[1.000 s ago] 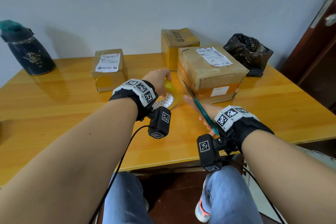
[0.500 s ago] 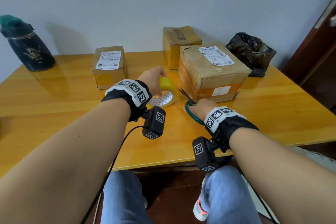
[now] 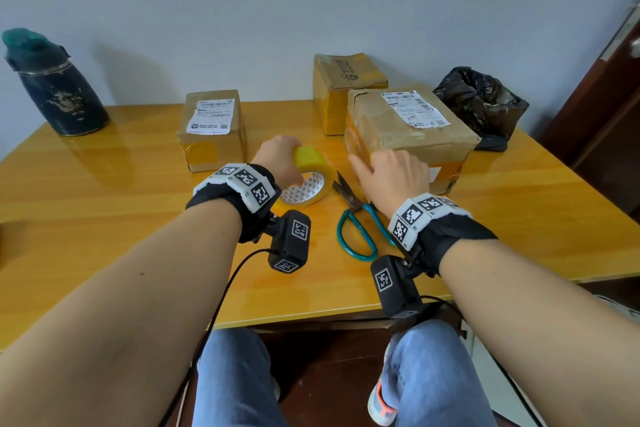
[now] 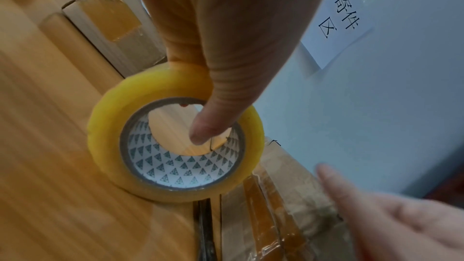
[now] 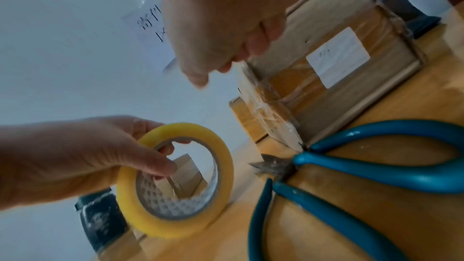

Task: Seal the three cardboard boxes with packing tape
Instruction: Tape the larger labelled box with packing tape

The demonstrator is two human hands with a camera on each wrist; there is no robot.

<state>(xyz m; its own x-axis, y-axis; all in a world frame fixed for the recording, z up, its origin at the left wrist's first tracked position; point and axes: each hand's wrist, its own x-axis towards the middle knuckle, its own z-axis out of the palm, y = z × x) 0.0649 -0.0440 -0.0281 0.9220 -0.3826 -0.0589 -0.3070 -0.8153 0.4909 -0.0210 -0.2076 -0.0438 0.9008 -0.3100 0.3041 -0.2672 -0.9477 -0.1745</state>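
Seated at a wooden table [image 3: 104,218], a person's left hand [image 3: 277,159] grips the yellow tape roll [image 3: 310,177], thumb through its core, mid-table. The right hand [image 3: 391,173], fingers loose and empty, reaches the largest box [image 3: 408,135] toward the back right; blue-handled scissors [image 3: 356,218] lie between.

From my seat at the controls I read the tape roll [image 3: 309,168] as translucent yellow, its core white with small grey triangles. The scissors [image 3: 356,218] have teal-blue handles and dull grey blades. All three boxes are brown cardboard: the large box [image 3: 408,130] at two o'clock carries amber tape bands and white labels, the small box [image 3: 211,128] at eleven o'clock a white label, the rear box [image 3: 346,87] dark print. The table [image 3: 121,204] is glossy honey-orange. The flask [image 3: 52,87] at ten o'clock is chipped navy with a teal cap; the bag [image 3: 481,100] is black.
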